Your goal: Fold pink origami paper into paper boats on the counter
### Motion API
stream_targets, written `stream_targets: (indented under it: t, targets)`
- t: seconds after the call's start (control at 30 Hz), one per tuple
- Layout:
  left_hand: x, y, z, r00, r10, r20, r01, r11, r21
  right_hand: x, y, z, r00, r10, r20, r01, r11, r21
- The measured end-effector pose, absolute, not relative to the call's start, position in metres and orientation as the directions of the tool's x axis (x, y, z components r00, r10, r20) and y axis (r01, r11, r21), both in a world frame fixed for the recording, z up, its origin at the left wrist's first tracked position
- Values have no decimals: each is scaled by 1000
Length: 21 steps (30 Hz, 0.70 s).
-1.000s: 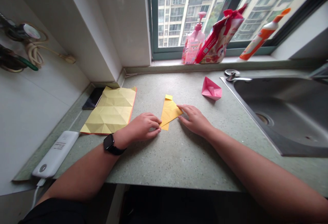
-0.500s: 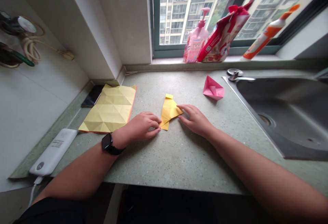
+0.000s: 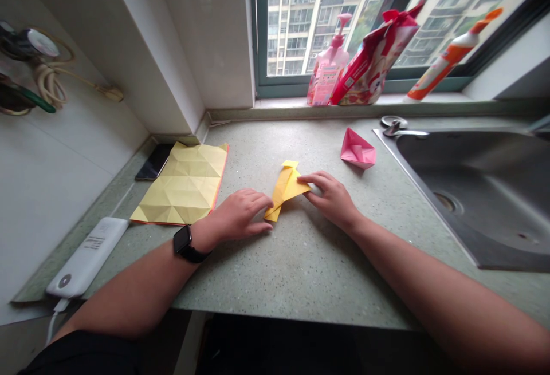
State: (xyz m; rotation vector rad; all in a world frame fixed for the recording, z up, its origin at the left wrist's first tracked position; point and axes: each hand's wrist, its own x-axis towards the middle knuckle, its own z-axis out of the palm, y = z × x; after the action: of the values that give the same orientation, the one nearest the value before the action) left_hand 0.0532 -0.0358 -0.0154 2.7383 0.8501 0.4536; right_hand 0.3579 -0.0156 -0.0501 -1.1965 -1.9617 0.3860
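Observation:
A folded piece of yellow origami paper [image 3: 283, 186] lies tilted on the counter between my hands, a small flap standing out at its far end. My right hand [image 3: 333, 198] pinches the right corner of this paper between thumb and fingers. At the lower left end of the paper is my left hand [image 3: 243, 214], its thumb and forefinger parted around that end, the fingers not closed on it. A black watch sits on my left wrist. To the right, beyond my right hand, rests a folded pink paper shape [image 3: 358, 149].
Creased yellow sheets [image 3: 180, 183] lie at the left, partly over a dark phone [image 3: 153, 162]. A white power bank [image 3: 88, 257] with a cable is near the left edge. At right is a steel sink [image 3: 481, 192]. A pump bottle [image 3: 329, 71] stands on the windowsill.
The yellow paper has turned clockwise and its right corner has shifted right with my right hand. My left thumb and forefinger have spread apart.

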Motion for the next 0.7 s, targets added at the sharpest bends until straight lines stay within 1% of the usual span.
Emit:
stream_targets:
  t: [0.13, 0.3, 0.6, 0.7]
  targets:
    - [55, -38, -16, 734, 624, 268, 543, -777, 319, 356, -21, -41, -170, 824, 541, 615, 517, -595]
    - [57, -40, -13, 697, 650, 303, 576, -759, 303, 353, -28, -30, -127, 790, 600, 576, 552, -603]
    - [53, -37, -11, 701, 604, 380, 541, -797, 268, 354, -27, -30, -93, 791, 605, 535, 552, -639]
    - [53, -37, -9, 682, 613, 398, 557, -788, 260, 354, -27, -30, -83, 806, 586, 537, 531, -655]
